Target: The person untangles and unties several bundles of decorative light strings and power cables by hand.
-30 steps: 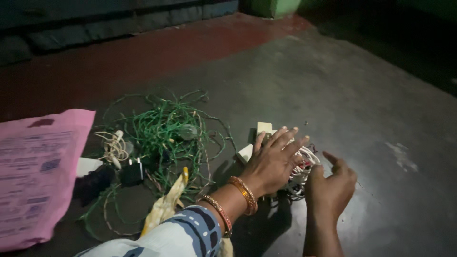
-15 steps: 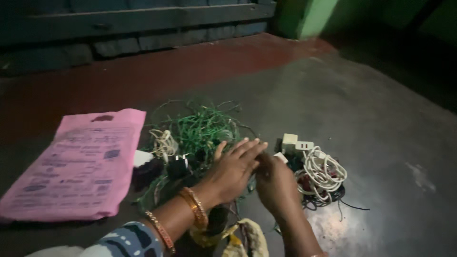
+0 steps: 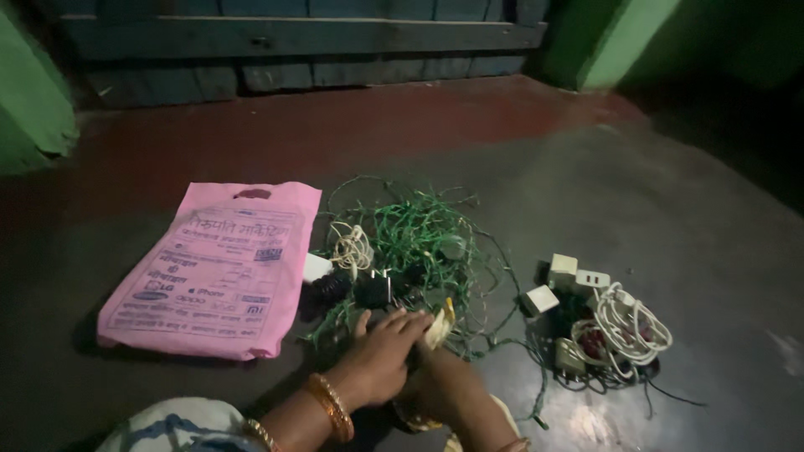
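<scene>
Your left hand (image 3: 381,358) lies flat, fingers spread, on the near edge of the tangled green wire (image 3: 419,238) on the floor; your right hand (image 3: 444,387) sits beneath, its grip hidden. A flat pink printed bag (image 3: 213,268) lies left.

Left hand (image 3: 381,356) low in the frame, palm down, fingers (image 3: 400,322) stretched forward and slightly spread, wrist bent a little. Forearm runs back toward the lower left, bangles at the wrist, patterned sleeve above. Right hand (image 3: 440,385) tucked close beside and partly under the left, knuckles up, fingers curled in and mostly hidden. The two hands touch, both forearms angling in together.
</scene>
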